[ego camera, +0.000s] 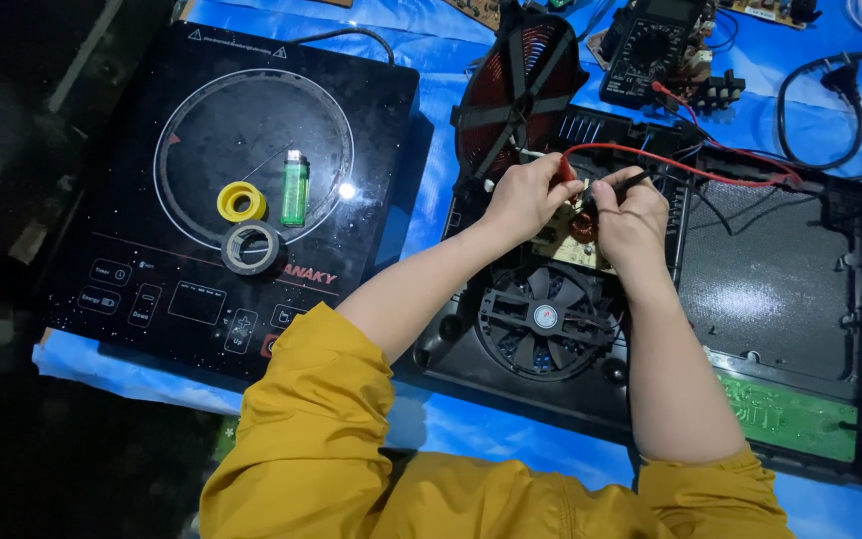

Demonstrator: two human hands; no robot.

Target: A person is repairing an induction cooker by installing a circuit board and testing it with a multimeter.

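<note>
Head view, looking down. Left hand (523, 198) pinches a red probe (565, 170) between thumb and fingers, tip down on a small beige circuit board (563, 245). Right hand (631, 215) grips a black probe (633, 181) the same way, fingers closed round it, tip just beside a copper-wound coil (582, 228) on that board. The two hands nearly touch above the board.

The board sits inside an opened black cooker housing (850, 299). Directly below the fingers in that housing: a round black fan (545, 317). To the right of the right hand, the housing floor is bare and shiny; a green circuit strip (790, 411) lies along its near edge. Just beyond the fingers, a large copper induction coil (516, 95) stands tilted up at the housing's far edge.

A red lead (710, 170) runs from the fingers toward a multimeter (655, 45) further away, partly cut off by the top edge.

Well left of the left hand lies a black glass cooktop panel (102, 180), carrying a yellow tape roll (241, 202), a green lighter (294, 188) and a grey tape roll (252, 248), set close together.

Probe tips and board contact points are hidden under the fingers. Everything rests on a blue sheet (431, 80); the left side beyond it is dark. Yellow sleeves (311, 439) fill the lower edge.
</note>
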